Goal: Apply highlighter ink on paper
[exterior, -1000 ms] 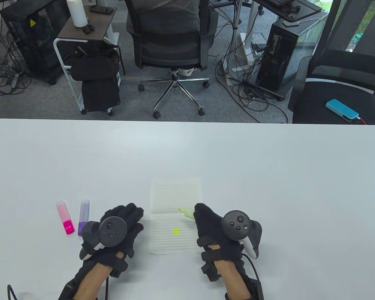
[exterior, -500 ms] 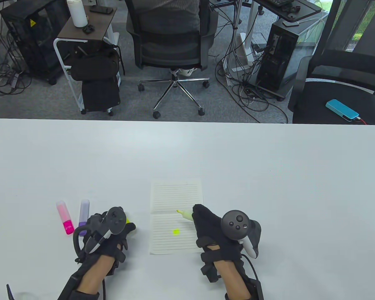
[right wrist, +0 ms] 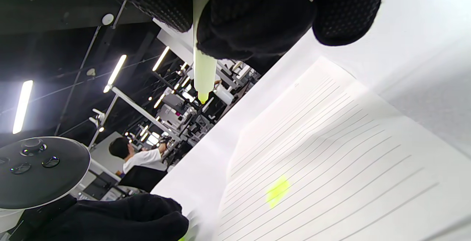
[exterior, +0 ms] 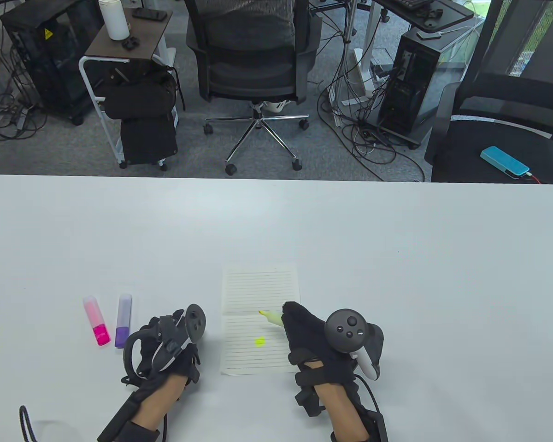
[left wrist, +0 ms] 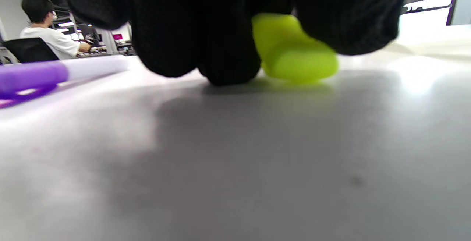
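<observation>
A lined paper sheet [exterior: 258, 294] lies on the white table [exterior: 396, 258] with a yellow ink spot [exterior: 259, 341] on its lower half. My right hand [exterior: 304, 331] grips the uncapped yellow highlighter [exterior: 272, 316], tip raised above the paper; the right wrist view shows the highlighter [right wrist: 203, 75] clear of the paper [right wrist: 331, 152] and the ink spot [right wrist: 276, 191]. My left hand [exterior: 166, 345] rests on the table left of the paper, fingers curled around the yellow cap [left wrist: 290, 49].
A pink highlighter [exterior: 96, 320] and a purple highlighter [exterior: 123, 319] lie capped on the table left of my left hand; the purple highlighter also shows in the left wrist view [left wrist: 29, 79]. Office chairs and computer towers stand beyond the table's far edge.
My left hand lifted off the paper's left edge, picked up the yellow cap beside it, and turned on its side. My right hand with the highlighter barely moved.
</observation>
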`<move>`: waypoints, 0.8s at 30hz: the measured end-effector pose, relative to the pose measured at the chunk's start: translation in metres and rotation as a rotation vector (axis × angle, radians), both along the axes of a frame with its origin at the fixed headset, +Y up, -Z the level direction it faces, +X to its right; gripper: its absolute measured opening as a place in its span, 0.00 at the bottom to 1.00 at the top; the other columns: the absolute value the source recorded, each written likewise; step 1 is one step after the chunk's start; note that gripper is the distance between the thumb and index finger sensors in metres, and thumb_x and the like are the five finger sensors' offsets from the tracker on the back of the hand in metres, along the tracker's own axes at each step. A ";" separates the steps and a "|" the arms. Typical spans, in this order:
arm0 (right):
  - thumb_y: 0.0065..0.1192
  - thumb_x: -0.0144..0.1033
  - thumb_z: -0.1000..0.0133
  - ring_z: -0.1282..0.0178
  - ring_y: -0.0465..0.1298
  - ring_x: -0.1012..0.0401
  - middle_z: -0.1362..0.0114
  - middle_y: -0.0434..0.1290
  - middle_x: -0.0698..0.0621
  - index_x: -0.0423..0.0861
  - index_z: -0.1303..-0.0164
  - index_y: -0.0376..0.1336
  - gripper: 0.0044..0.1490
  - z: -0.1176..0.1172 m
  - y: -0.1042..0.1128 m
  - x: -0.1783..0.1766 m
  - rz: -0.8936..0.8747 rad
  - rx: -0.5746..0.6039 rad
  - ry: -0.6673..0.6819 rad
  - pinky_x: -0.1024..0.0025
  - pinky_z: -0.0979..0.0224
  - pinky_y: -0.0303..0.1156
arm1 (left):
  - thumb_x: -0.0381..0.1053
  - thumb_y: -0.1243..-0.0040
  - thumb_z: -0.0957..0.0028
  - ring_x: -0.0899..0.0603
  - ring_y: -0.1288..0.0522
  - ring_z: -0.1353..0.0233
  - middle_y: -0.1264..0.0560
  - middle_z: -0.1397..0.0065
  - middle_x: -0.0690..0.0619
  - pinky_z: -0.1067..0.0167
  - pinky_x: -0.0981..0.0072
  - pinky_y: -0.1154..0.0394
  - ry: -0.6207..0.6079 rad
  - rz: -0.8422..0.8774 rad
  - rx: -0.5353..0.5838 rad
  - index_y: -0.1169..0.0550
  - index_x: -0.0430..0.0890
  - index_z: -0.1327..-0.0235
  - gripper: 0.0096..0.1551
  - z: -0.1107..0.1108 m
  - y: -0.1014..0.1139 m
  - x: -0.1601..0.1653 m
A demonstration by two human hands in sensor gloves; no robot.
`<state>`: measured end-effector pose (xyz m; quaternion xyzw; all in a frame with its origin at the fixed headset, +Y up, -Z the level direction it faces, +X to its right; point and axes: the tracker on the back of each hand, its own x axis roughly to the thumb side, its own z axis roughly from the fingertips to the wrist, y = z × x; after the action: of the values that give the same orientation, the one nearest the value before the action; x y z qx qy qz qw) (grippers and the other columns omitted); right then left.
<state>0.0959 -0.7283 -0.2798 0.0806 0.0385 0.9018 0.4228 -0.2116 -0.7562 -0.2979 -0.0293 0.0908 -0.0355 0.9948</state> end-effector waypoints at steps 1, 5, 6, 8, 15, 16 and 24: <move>0.57 0.45 0.29 0.61 0.79 0.55 0.47 0.78 0.46 0.45 0.23 0.63 0.27 0.000 0.000 0.000 -0.001 -0.002 0.003 0.43 0.32 0.70 | 0.64 0.32 0.55 0.42 0.18 0.41 0.15 0.42 0.52 0.36 0.40 0.26 -0.009 0.011 0.000 0.20 0.50 0.37 0.34 0.000 0.000 0.000; 0.57 0.45 0.29 0.60 0.79 0.55 0.47 0.78 0.46 0.45 0.23 0.63 0.27 -0.002 -0.005 -0.003 -0.008 -0.022 0.024 0.43 0.32 0.70 | 0.60 0.27 0.56 0.40 0.20 0.38 0.18 0.38 0.51 0.34 0.38 0.29 -0.052 0.076 -0.028 0.21 0.53 0.37 0.33 -0.001 -0.001 0.002; 0.57 0.45 0.29 0.60 0.79 0.55 0.47 0.78 0.46 0.45 0.23 0.63 0.27 -0.003 -0.006 -0.003 -0.006 -0.026 0.027 0.43 0.32 0.70 | 0.59 0.26 0.57 0.40 0.21 0.38 0.18 0.37 0.50 0.34 0.37 0.29 -0.062 0.083 -0.039 0.21 0.54 0.37 0.33 -0.002 -0.002 0.002; 0.57 0.45 0.29 0.60 0.79 0.55 0.47 0.78 0.46 0.45 0.23 0.63 0.27 -0.003 -0.006 -0.004 -0.003 -0.027 0.029 0.43 0.32 0.70 | 0.59 0.25 0.58 0.41 0.20 0.39 0.18 0.37 0.50 0.35 0.37 0.28 -0.060 0.080 -0.044 0.22 0.48 0.34 0.38 -0.001 -0.002 0.002; 0.57 0.45 0.29 0.60 0.79 0.55 0.47 0.78 0.46 0.45 0.23 0.63 0.27 -0.004 -0.006 -0.002 -0.002 -0.023 0.030 0.43 0.32 0.70 | 0.58 0.27 0.58 0.41 0.23 0.38 0.22 0.39 0.53 0.32 0.34 0.33 -0.038 0.182 -0.118 0.21 0.49 0.40 0.32 -0.003 -0.005 -0.008; 0.57 0.45 0.29 0.60 0.79 0.55 0.47 0.78 0.46 0.45 0.23 0.63 0.27 -0.004 -0.006 -0.002 -0.003 -0.022 0.032 0.43 0.32 0.70 | 0.57 0.27 0.58 0.41 0.24 0.37 0.22 0.38 0.53 0.32 0.34 0.33 -0.045 0.182 -0.110 0.21 0.50 0.41 0.31 -0.002 -0.006 -0.008; 0.58 0.45 0.29 0.59 0.79 0.54 0.45 0.78 0.46 0.47 0.23 0.63 0.27 -0.006 0.003 -0.002 -0.089 0.089 0.175 0.43 0.31 0.69 | 0.56 0.27 0.60 0.42 0.16 0.39 0.17 0.38 0.52 0.36 0.40 0.26 -0.191 0.389 0.051 0.22 0.52 0.41 0.32 0.014 0.023 -0.010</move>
<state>0.0943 -0.7253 -0.2861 0.1792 0.0317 0.8725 0.4535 -0.2220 -0.7334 -0.2840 -0.0176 -0.0105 0.1569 0.9874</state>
